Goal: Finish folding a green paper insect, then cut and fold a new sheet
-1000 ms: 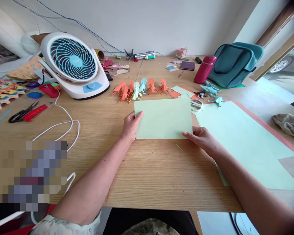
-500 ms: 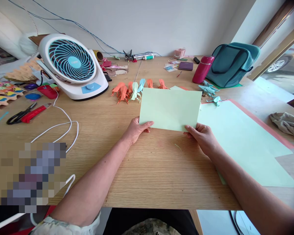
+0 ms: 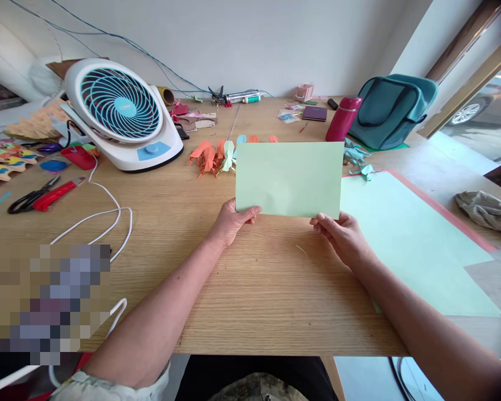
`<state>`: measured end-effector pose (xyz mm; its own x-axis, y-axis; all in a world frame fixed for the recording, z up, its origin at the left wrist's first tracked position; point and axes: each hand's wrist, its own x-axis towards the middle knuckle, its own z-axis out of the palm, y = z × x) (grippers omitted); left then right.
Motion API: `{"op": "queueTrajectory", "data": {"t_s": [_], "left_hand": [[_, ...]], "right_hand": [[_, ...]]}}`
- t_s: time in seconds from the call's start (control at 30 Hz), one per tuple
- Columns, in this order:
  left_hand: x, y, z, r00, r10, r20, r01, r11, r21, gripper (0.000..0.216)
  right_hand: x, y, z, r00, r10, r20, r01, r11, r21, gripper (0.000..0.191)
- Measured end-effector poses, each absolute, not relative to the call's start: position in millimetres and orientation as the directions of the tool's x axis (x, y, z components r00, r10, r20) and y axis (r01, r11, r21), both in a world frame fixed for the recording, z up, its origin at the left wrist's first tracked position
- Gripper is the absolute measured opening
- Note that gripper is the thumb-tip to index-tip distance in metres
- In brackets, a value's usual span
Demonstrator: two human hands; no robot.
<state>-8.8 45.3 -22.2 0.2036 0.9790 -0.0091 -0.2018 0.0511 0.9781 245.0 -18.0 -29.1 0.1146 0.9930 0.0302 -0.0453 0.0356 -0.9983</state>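
A pale green sheet of paper (image 3: 289, 178) is held up above the wooden table, tilted so its face is toward me. My left hand (image 3: 232, 221) pinches its lower left corner, thumb in front and fingers behind. At the lower right edge my right hand (image 3: 338, 231) grips it the same way. Partly hidden behind the sheet are folded paper figures (image 3: 209, 157) in orange, green and blue. Larger pale green sheets (image 3: 417, 239) lie to the right, over a red sheet (image 3: 442, 209).
A white fan (image 3: 121, 111) stands at the back left. Scissors (image 3: 29, 200) and a red cutter (image 3: 56, 193) lie left, near a white cable (image 3: 119, 209). A pink bottle (image 3: 343, 118), a teal bag (image 3: 390, 114) and blue paper figures (image 3: 356, 156) are at the back right.
The sheet has tipped more upright, its top and bottom edges rising slightly and covering more of the figures behind. Both hands keep their hold; the right fingers have shifted a little at the edge.
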Motion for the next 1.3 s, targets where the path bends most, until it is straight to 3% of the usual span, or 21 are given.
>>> {"op": "queueTrajectory", "data": {"t_s": [0.33,0.53,0.63,0.93,1.13,1.3], "left_hand": [[19,21,-22,0.262,0.965,0.005,-0.238,0.06,0.969,0.035],[20,18,-19,0.284,0.959,-0.01,-0.198,0.069,0.978,0.03],[19,19,-18,0.271,0.963,-0.014,-0.157,0.058,0.986,0.031],[14,27,-22,0.215,0.975,-0.053,-0.139,0.084,0.987,0.036],[10,31,-22,0.207,0.976,-0.07,-0.168,0.106,0.98,0.042],[5,35,-20,0.194,0.979,-0.065,-0.179,0.101,0.979,0.038]], "right_hand": [[222,-25,-27,0.128,0.991,-0.032,0.071,-0.041,-0.997,0.039],[223,-27,-28,0.14,0.989,-0.053,0.036,-0.058,-0.998,0.039],[223,-26,-28,0.156,0.986,-0.057,-0.019,-0.054,-0.998,0.038],[236,-19,-18,0.272,0.948,-0.163,-0.408,-0.04,-0.912,0.036],[248,-18,-14,0.288,0.949,-0.129,-0.439,0.011,-0.898,0.033],[244,-17,-18,0.179,0.968,-0.177,-0.426,-0.086,-0.901,0.033]]}}
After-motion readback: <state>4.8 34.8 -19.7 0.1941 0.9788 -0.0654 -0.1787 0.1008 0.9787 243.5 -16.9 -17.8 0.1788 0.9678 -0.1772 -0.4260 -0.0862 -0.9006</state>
